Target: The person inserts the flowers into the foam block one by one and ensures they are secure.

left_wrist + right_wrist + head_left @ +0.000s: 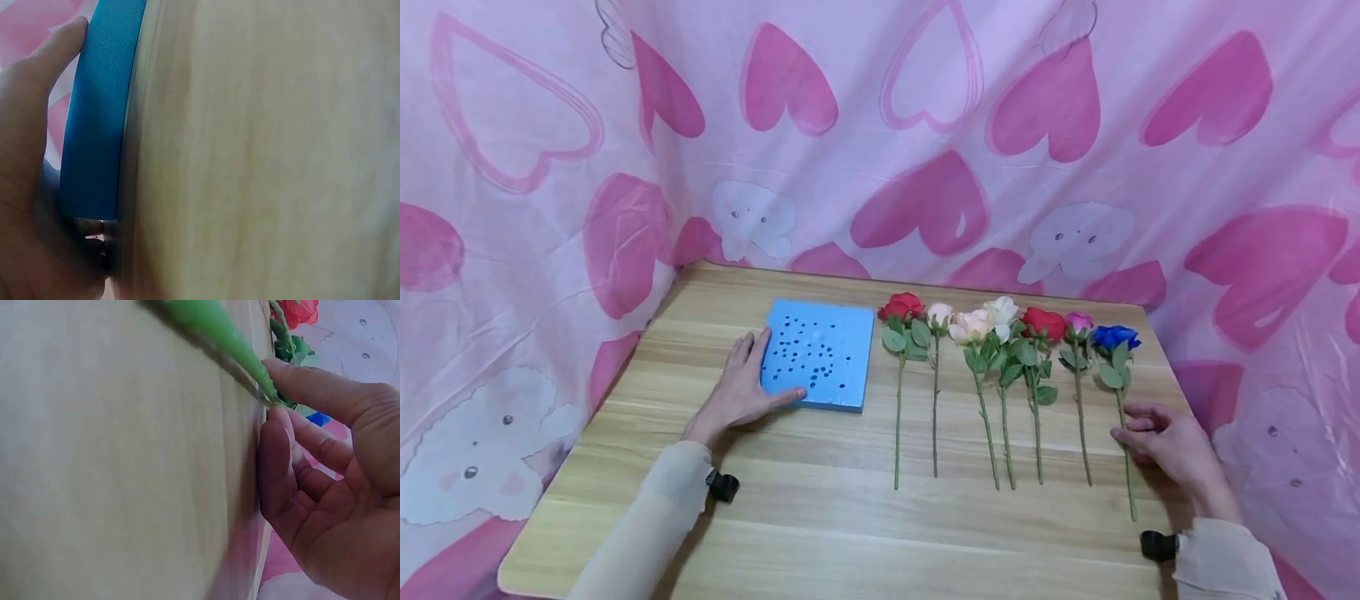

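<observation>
spreads out as a flat, pale, wood-grained table (820, 492); carries, read from its middle, a squarish blue hole-dotted slab (816, 357) at eleven o'clock; bears, from one to three, seven long-stemmed flowers (1022, 350), coloured clockwise red, pale pink, peach, white, red, magenta, blue.

Block (853, 333), blue with dark dots; roses (1043, 323), red, pale pink, peach, white, magenta and blue; leaves (892, 340), green; tabletop (925, 542), tan wood grain; backdrop (850, 25), pink with deeper-pink hearts (925, 208) and white animals (1082, 233); sleeves (647, 508), cream; wrist cameras (724, 487), black.
</observation>
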Available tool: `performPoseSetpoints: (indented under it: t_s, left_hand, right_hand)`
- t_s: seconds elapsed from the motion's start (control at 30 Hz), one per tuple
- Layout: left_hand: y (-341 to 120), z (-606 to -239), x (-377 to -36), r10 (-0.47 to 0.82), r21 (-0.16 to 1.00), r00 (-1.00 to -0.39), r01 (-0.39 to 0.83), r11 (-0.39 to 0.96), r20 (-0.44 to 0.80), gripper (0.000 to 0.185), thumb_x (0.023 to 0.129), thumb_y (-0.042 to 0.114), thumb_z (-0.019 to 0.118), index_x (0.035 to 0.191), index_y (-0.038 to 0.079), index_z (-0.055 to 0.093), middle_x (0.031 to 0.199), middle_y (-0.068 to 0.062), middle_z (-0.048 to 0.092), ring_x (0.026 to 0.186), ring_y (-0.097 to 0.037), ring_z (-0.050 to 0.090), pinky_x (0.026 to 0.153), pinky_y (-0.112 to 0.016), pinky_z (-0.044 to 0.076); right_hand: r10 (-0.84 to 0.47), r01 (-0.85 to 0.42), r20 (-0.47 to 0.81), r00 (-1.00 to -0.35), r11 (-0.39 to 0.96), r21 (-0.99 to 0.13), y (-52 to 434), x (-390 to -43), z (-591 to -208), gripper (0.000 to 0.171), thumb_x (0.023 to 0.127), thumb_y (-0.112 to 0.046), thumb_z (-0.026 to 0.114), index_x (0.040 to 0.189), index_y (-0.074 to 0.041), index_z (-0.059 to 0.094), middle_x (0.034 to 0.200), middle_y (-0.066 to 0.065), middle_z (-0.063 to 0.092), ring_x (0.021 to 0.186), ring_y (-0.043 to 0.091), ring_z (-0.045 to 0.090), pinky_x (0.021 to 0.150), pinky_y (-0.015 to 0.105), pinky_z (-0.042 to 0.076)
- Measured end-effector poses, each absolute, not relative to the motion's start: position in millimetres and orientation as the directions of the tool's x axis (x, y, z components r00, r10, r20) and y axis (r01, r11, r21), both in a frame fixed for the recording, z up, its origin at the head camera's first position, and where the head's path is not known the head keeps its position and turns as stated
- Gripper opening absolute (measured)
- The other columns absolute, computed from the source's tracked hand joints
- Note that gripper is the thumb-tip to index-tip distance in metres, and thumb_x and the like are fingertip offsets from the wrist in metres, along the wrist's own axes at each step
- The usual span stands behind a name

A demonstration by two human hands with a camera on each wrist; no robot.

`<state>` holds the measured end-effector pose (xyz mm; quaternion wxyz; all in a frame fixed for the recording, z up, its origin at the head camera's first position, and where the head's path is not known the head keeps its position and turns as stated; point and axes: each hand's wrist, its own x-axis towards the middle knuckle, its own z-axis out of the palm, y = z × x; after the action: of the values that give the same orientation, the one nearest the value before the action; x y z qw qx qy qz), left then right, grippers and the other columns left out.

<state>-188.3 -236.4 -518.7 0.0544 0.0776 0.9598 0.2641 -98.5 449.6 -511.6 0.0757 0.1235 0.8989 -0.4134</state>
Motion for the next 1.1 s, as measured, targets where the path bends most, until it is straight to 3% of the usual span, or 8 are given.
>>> performPoseSetpoints:
  t_s: [0.23,0.4,0.63,0.7,0.9,1.1]
  left_hand:
    - [-234,-519,-186,0.175,0.513,-0.981,0.110,0.851,-0.081,0.135,0.073,0.088,0.067,0.168,0.022,-0.002,0.172,-0.024,-0.003,0.158,-0.045,-0.003,0.120,-0.075,0.013]
    - [-237,-520,-184,0.179,0.516,-0.979,0.104,0.850,-0.097,0.134,0.074,0.087,0.067,0.168,0.022,-0.003,0.172,-0.024,-0.004,0.158,-0.046,-0.003,0.118,-0.077,0.013]
    - [-250,-516,-182,0.180,0.510,-0.979,0.109,0.853,-0.092,0.132,0.077,0.084,0.067,0.168,0.021,-0.004,0.172,-0.026,-0.005,0.157,-0.048,-0.005,0.117,-0.079,0.011]
    - [-251,-516,-182,0.183,0.510,-0.978,0.109,0.853,-0.097,0.132,0.078,0.083,0.067,0.168,0.021,-0.005,0.171,-0.026,-0.005,0.157,-0.048,-0.006,0.117,-0.079,0.010]
    - [-245,-519,-187,0.197,0.516,-0.976,0.123,0.848,-0.092,0.131,0.078,0.083,0.067,0.168,0.021,-0.005,0.171,-0.026,-0.005,0.157,-0.048,-0.005,0.118,-0.079,0.009]
    - [-241,-520,-191,0.203,0.526,-0.975,0.126,0.841,-0.091,0.132,0.078,0.082,0.068,0.168,0.020,-0.005,0.171,-0.027,-0.005,0.157,-0.049,-0.006,0.118,-0.078,0.008]
  right_hand:
    - [0.172,0.289,-0.233,-0.957,0.613,-0.735,449,-93,-509,0.060,0.095,-0.027,0.079,0.138,0.009,0.058,0.102,0.013,0.075,0.077,0.006,0.070,0.065,0.032,0.064]
    - [0.181,0.317,-0.262,-0.948,0.613,-0.724,450,-91,-510,0.058,0.098,-0.030,0.075,0.137,0.010,0.059,0.106,0.013,0.075,0.078,0.006,0.069,0.067,0.032,0.064]
    - [0.167,0.360,-0.319,-0.933,0.454,-0.815,440,-99,-509,0.058,0.103,-0.029,0.068,0.143,0.009,0.051,0.101,-0.006,0.073,0.081,0.010,0.070,0.070,0.034,0.065]
    - [0.139,0.343,-0.313,-0.939,0.402,-0.849,439,-99,-507,0.057,0.105,-0.026,0.065,0.144,0.010,0.046,0.100,-0.005,0.074,0.080,0.015,0.073,0.071,0.036,0.065]
    - [0.055,0.279,-0.274,-0.960,0.120,-0.953,445,-99,-497,0.043,0.106,-0.020,0.062,0.139,-0.003,0.040,0.099,0.013,0.077,0.080,0.033,0.077,0.071,0.047,0.065]
    - [0.047,0.202,-0.201,-0.978,0.002,-0.979,447,-104,-489,0.035,0.105,-0.012,0.063,0.134,-0.022,0.045,0.096,0.010,0.077,0.081,0.031,0.078,0.068,0.045,0.065]
